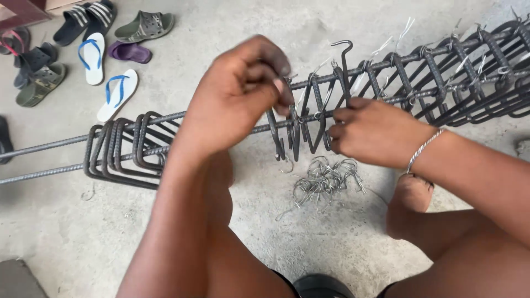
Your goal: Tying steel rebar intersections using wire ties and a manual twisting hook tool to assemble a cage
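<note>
A long rebar cage [430,83] of dark steel bars and square stirrups lies across the concrete floor. My left hand [237,94] is closed, pinching a thin tie wire at a stirrup on the top bar. My right hand [375,132], with a silver bracelet on the wrist, grips a hooked metal tying tool [343,66] whose curved tip stands above the bar. Tied wire ends stick up along the bar to the right. A heap of loose tie wires [326,179] lies on the floor just below both hands.
A bunch of loose stirrups [121,149] is stacked on the bars at the left. Several sandals and flip-flops [94,55] lie at the top left. My bare knees and foot [411,193] are at the bottom.
</note>
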